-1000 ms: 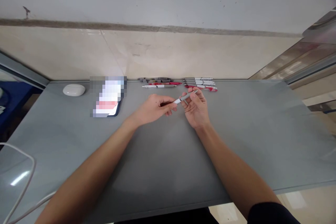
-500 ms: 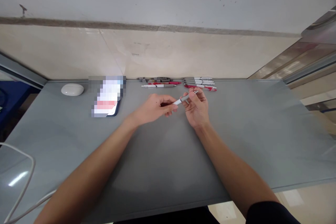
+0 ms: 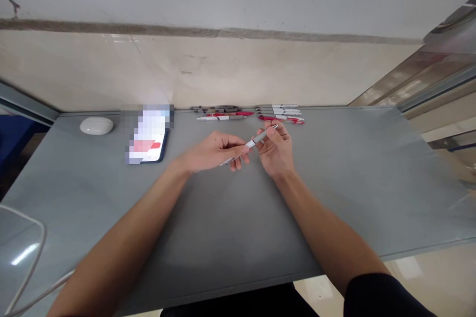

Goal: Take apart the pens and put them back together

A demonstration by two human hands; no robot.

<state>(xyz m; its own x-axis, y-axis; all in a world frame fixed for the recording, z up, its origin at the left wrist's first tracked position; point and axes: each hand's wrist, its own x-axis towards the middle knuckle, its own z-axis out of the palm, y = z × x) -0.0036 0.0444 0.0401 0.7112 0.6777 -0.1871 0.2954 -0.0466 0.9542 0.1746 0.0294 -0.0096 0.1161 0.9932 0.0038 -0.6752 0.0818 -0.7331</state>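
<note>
Between my two hands, above the grey table, a white and grey pen (image 3: 252,142) is held at a slant, its metal tip up toward the right. My left hand (image 3: 225,151) pinches the white barrel between thumb and fingers, and the clip end pokes out below the thumb. At the grey grip near the tip, my right hand (image 3: 275,148) closes thumb and fingers on the same pen. Just beyond the hands lie two groups of pens: a left group (image 3: 222,118) of dark, red and white ones, and a right group (image 3: 278,112) of white, grey and red ones.
A phone (image 3: 148,138) with a lit, blurred screen lies left of my hands. Farther left sits a white rounded case (image 3: 96,126). A white cable (image 3: 42,233) loops over the near left corner of the grey table (image 3: 230,237). The wall (image 3: 223,69) rises behind the pens.
The left hand's hold on the pen has shifted, and the pen's clip end now shows beneath it. The right hand keeps the tip end. The whole view has moved slightly.
</note>
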